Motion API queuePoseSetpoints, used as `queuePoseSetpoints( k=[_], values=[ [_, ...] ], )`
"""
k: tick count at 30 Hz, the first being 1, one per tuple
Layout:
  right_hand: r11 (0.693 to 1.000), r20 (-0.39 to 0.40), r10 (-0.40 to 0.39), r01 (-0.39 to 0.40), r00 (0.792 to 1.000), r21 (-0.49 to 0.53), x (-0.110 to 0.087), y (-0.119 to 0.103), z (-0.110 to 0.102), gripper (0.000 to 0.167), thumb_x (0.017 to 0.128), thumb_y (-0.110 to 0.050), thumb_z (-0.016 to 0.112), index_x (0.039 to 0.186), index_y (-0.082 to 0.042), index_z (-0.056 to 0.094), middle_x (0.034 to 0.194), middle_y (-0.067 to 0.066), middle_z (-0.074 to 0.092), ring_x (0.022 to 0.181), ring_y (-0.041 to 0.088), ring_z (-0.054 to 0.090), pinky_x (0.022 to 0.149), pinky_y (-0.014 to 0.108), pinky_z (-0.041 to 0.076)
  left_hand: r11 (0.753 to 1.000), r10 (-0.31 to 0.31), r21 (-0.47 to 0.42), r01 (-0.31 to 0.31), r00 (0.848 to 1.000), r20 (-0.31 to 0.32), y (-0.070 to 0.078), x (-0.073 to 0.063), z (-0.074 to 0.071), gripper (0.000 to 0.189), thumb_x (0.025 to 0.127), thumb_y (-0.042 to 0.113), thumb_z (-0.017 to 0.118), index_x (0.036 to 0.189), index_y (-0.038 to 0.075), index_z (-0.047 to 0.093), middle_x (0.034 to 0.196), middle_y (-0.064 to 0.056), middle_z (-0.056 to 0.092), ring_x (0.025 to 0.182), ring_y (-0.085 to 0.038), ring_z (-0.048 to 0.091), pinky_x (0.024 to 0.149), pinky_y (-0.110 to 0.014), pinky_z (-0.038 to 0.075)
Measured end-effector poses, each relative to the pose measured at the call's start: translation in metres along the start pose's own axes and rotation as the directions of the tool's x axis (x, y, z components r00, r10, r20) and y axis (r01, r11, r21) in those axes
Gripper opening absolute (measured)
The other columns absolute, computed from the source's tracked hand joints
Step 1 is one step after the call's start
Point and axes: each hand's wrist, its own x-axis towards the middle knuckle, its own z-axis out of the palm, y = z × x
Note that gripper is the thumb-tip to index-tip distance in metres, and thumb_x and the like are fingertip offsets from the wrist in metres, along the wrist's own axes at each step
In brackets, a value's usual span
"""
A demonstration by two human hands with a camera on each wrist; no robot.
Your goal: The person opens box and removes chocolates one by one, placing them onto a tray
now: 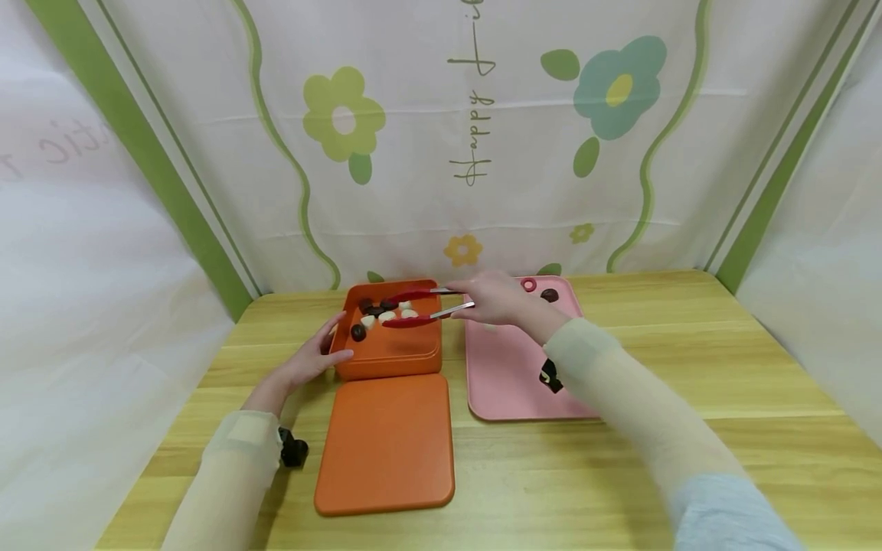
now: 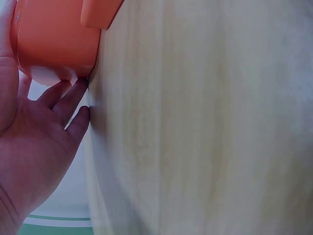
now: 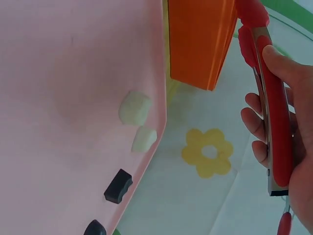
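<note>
Red-tipped metal tongs [image 1: 417, 320] hang spread over the open orange box [image 1: 406, 348].

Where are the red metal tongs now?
In the head view, the red metal tongs are in the right hand, tips over the open square orange box at left.

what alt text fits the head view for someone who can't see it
A person's right hand holds red-tipped tongs over an open orange box with dark pieces and white pieces, while the left hand touches the box's left side. An orange lid lies in front; a pink tray sits to the right.
</note>
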Motion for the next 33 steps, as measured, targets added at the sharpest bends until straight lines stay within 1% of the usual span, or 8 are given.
queuePoseSetpoints(
  k=[4, 6, 13, 15, 18, 21, 27, 33],
  values=[
    [1.0, 0.033, -0.003, 0.004, 0.999, -0.025, 0.009, -0.009, 0.003, 0.056, 0.089, -0.041, 0.07, 0.135, -0.013, 0.059, 0.111, 0.005, 0.069, 0.091, 0.022, 0.064, 0.076, 0.039, 0.05, 1.0, 0.002, 0.0, -0.002, 1.0, 0.007, 0.016, -0.006, 0.001, 0.077, 0.098, 0.011, 0.059, 0.157, 0.008, 0.009, 0.15, -0.037, 0.02, 0.137, -0.051, 0.023, 0.109, -0.063, 0.017],
    [0.999, 0.05, -0.007, 0.008, 0.999, -0.035, 0.015, -0.014, 0.005, 0.055, 0.089, -0.042, 0.069, 0.135, -0.013, 0.06, 0.114, 0.004, 0.069, 0.094, 0.022, 0.064, 0.078, 0.039, 0.05, 1.0, 0.007, 0.007, -0.007, 1.0, 0.009, 0.021, -0.008, 0.001, 0.076, 0.098, 0.011, 0.058, 0.157, 0.007, 0.009, 0.15, -0.037, 0.02, 0.137, -0.05, 0.023, 0.109, -0.062, 0.018],
    [0.997, 0.112, -0.011, 0.02, 0.994, -0.079, 0.036, -0.029, 0.011, 0.054, 0.09, -0.042, 0.068, 0.136, -0.015, 0.059, 0.111, 0.003, 0.069, 0.094, 0.02, 0.063, 0.076, 0.035, 0.05, 1.0, 0.013, 0.0, -0.013, 1.0, 0.006, 0.024, -0.01, 0.001, 0.077, 0.098, 0.013, 0.059, 0.157, 0.007, 0.01, 0.15, -0.037, 0.022, 0.136, -0.05, 0.025, 0.109, -0.061, 0.019],
    [0.997, 0.118, -0.01, 0.019, 0.993, -0.075, 0.041, -0.033, 0.014, 0.055, 0.09, -0.042, 0.068, 0.137, -0.015, 0.058, 0.116, 0.003, 0.068, 0.099, 0.02, 0.063, 0.08, 0.036, 0.05, 1.0, 0.016, -0.006, -0.016, 1.0, 0.006, 0.023, -0.01, 0.001, 0.077, 0.098, 0.013, 0.06, 0.157, 0.008, 0.009, 0.149, -0.037, 0.023, 0.136, -0.05, 0.026, 0.109, -0.061, 0.019],
    [0.996, 0.122, -0.02, 0.031, 0.992, -0.083, 0.048, -0.038, 0.019, 0.056, 0.091, -0.043, 0.067, 0.137, -0.014, 0.057, 0.122, 0.003, 0.066, 0.107, 0.02, 0.062, 0.089, 0.037, 0.049, 1.0, 0.017, -0.012, -0.017, 1.0, 0.007, 0.02, -0.008, 0.0, 0.079, 0.098, 0.015, 0.06, 0.157, 0.008, 0.009, 0.149, -0.037, 0.023, 0.136, -0.05, 0.026, 0.109, -0.062, 0.019],
    [0.996, 0.132, -0.022, 0.033, 0.991, -0.08, 0.052, -0.042, 0.024, 0.056, 0.091, -0.043, 0.067, 0.138, -0.014, 0.057, 0.122, 0.004, 0.066, 0.109, 0.021, 0.061, 0.093, 0.038, 0.047, 1.0, 0.018, -0.01, -0.018, 1.0, 0.005, 0.012, -0.005, -0.001, 0.079, 0.097, 0.015, 0.061, 0.157, 0.009, 0.009, 0.149, -0.037, 0.022, 0.136, -0.05, 0.025, 0.109, -0.062, 0.018],
    [0.997, 0.162, -0.021, 0.032, 0.987, -0.065, 0.058, -0.046, 0.031, 0.054, 0.091, -0.039, 0.068, 0.137, -0.013, 0.058, 0.115, 0.004, 0.068, 0.102, 0.021, 0.061, 0.089, 0.038, 0.048, 1.0, 0.018, 0.009, -0.018, 1.0, -0.007, -0.012, 0.005, -0.003, 0.08, 0.098, 0.019, 0.061, 0.158, 0.018, 0.008, 0.152, -0.033, 0.021, 0.138, -0.047, 0.024, 0.109, -0.062, 0.017],
    [0.993, 0.162, -0.04, 0.058, 0.986, -0.107, 0.063, -0.048, 0.037, 0.051, 0.093, -0.042, 0.064, 0.136, -0.016, 0.058, 0.113, 0.002, 0.068, 0.101, 0.019, 0.062, 0.088, 0.035, 0.049, 1.0, 0.018, -0.004, -0.018, 1.0, -0.008, -0.017, 0.007, -0.003, 0.08, 0.098, 0.02, 0.061, 0.158, 0.021, 0.008, 0.153, -0.031, 0.021, 0.139, -0.046, 0.024, 0.109, -0.061, 0.017]
  ],
)
